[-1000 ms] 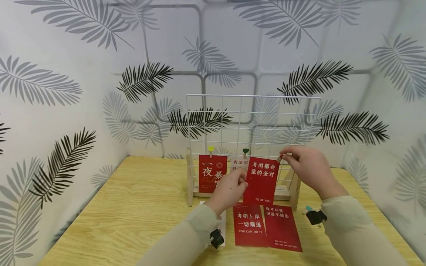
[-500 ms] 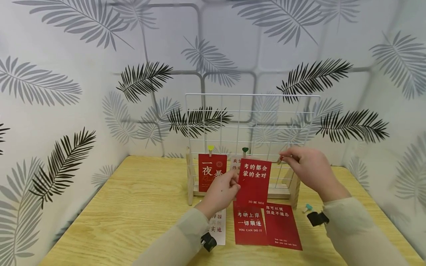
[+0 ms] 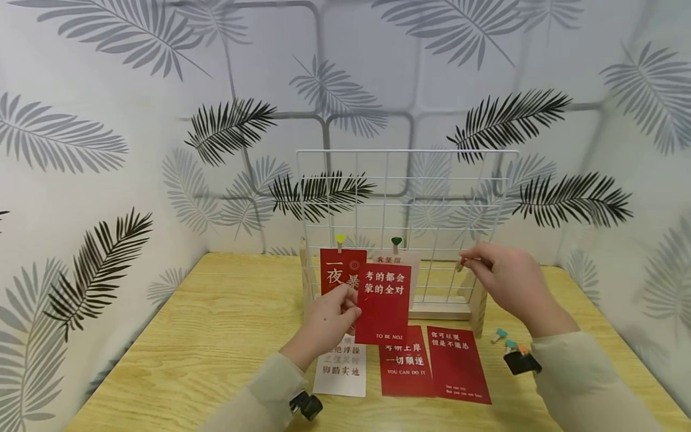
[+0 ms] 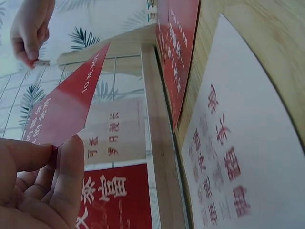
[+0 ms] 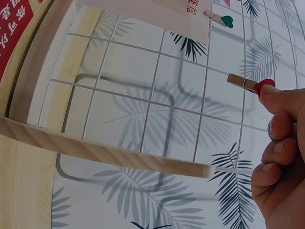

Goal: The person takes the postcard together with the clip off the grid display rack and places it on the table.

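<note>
Left hand (image 3: 324,318): fingers pinch the left edge of a flat, glossy red rectangular card with white lettering (image 3: 383,303), held upright above the pale wood-grain surface (image 3: 205,342), just in front of the white wire grid panel in its wooden stand (image 3: 405,198). Right hand (image 3: 502,279): fingers pinch a small wooden clothespin with a red tip (image 5: 245,84) close to the grid wires.

Head view overlooks; both wrist views closely share the wire grid (image 3: 405,204).
</note>
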The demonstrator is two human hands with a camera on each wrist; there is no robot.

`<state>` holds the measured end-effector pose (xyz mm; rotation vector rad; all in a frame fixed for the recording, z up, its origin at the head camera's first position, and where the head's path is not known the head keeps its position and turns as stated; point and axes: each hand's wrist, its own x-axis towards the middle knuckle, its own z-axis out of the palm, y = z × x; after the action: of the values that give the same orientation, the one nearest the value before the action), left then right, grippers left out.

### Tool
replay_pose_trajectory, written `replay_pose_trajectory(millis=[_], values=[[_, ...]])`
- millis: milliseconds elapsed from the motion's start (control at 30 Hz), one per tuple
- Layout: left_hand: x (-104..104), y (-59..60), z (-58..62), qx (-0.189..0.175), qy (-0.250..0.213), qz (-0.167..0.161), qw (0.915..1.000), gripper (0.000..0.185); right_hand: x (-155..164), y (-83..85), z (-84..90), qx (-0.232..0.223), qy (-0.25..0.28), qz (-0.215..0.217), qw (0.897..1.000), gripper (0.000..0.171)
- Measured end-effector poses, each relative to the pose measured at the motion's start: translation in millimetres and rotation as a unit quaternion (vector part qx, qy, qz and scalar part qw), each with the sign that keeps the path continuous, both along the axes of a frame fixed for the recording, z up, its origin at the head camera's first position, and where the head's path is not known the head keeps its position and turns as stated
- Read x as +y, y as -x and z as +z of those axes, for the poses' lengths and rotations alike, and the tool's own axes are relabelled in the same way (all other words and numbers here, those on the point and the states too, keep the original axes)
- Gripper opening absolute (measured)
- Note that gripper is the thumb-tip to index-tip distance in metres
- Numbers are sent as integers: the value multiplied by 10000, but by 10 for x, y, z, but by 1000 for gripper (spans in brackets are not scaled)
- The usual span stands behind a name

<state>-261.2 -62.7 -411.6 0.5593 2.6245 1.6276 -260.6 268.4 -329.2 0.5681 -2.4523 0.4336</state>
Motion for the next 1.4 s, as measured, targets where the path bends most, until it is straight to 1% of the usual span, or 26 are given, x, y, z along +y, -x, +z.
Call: replay_pose_trajectory(millis=[167,233,467,600,700,867,933,1067,1233,1400], values=[[-225,-9,-8,-176,-249,-103,9995,7,80,-8,-84,51,77,-20,10000,9],[-312,-16,-2,-193,-277,-105,9994,7,111,-16,-119,73,65,-33,9999,8],[-583,-44,18,-205,-298,162,9992,6,218,-68,-217,-118,200,-242,9994,11],[-746,-54,13,-348,-373,350,9981,6,294,-95,-266,-145,344,-377,9986,13],[-880,-51,9,-510,-394,408,9971,7,351,-109,-294,-233,436,-450,9978,13],[-1111,-38,24,-683,-311,363,9965,7,450,-110,-356,-381,525,-551,9964,15],[-1199,-31,33,-723,-297,328,9964,6,484,-113,-384,-372,568,-604,9959,13],[-1377,-7,41,-822,-347,248,9957,5,543,-137,-434,-472,658,-728,9940,12],[-1619,42,20,-874,-413,160,9952,6,634,-160,-480,-777,680,-893,9906,17],[-1834,76,-24,-1122,-380,270,9926,7,761,-175,-541,-1021,798,-1021,9863,23]])
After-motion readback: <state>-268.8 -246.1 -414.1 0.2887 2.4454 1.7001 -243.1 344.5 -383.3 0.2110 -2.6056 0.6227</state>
